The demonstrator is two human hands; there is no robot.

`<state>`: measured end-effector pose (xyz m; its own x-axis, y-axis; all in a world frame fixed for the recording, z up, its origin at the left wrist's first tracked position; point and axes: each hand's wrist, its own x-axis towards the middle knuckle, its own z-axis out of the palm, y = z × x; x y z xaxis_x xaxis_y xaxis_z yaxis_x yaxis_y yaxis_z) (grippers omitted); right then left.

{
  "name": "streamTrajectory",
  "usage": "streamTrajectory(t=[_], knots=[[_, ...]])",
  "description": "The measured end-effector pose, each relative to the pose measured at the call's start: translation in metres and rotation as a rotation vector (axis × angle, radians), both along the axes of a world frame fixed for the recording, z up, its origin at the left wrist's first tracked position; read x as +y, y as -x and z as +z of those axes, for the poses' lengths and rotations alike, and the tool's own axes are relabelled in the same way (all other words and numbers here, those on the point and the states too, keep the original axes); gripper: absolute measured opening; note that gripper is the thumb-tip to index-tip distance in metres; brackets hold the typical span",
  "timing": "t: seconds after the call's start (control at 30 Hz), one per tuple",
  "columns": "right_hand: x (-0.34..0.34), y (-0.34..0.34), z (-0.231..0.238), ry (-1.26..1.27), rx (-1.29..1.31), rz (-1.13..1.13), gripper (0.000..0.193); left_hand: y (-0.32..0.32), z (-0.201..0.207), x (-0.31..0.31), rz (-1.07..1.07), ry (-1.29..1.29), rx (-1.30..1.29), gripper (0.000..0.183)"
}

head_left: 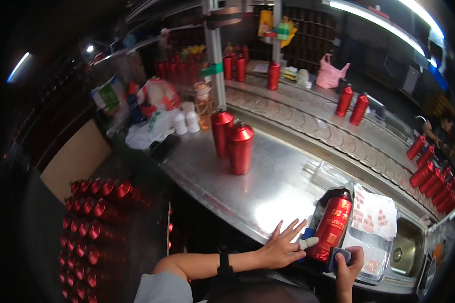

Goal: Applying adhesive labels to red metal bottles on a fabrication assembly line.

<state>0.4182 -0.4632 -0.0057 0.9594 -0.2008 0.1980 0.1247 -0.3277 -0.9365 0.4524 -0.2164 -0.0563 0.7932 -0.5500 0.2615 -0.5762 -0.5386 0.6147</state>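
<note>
A shiny red bottle with gold lettering [332, 222] lies on its side in a dark holder [320, 208] near the bench's front edge. Spread fingers show on my left hand [282, 247], which rests beside the bottle's lower left; white and blue covers wrap some fingertips, and one white tip reaches the bottle or holder rim. Between the thumb and fingers of my right hand [353, 263] is a small dark grey block [339, 258], held at the bottle's lower right end. Whether the block presses on the bottle, I cannot tell.
Right of the holder, printed label sheets [373, 212] lie over a clear tray [381, 275], beside a steel sink [403, 247]. Two red bottles [241, 151] stand on the bench. A conveyor [308, 123] runs behind. Several red bottles [96, 222] are stacked at left.
</note>
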Motion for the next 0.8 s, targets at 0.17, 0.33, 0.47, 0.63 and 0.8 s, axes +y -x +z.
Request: streamTrajectory(t=[0.17,0.33,0.47,0.63,0.8], knots=[[-0.015,-0.004,0.012,-0.264,0.242,-0.207,0.023,-0.016,-0.004,-0.015,-0.003,0.041,-0.078,0.038],[0.002,-0.017,-0.03,-0.222,-0.002,0.034,0.028,-0.029,0.041,-0.018,-0.063,-0.147,-0.209,0.041],[-0.014,-0.009,-0.061,-0.431,0.022,-0.113,0.026,-0.054,0.043,-0.058,-0.312,-0.112,-0.566,0.043],[-0.016,0.003,-0.061,-0.432,-0.05,-0.156,0.031,-0.055,0.067,-0.08,-0.459,0.026,-0.618,0.043],[-0.014,0.004,-0.066,-0.424,-0.035,-0.17,0.033,-0.065,0.063,-0.074,-0.383,-0.02,-0.572,0.048]])
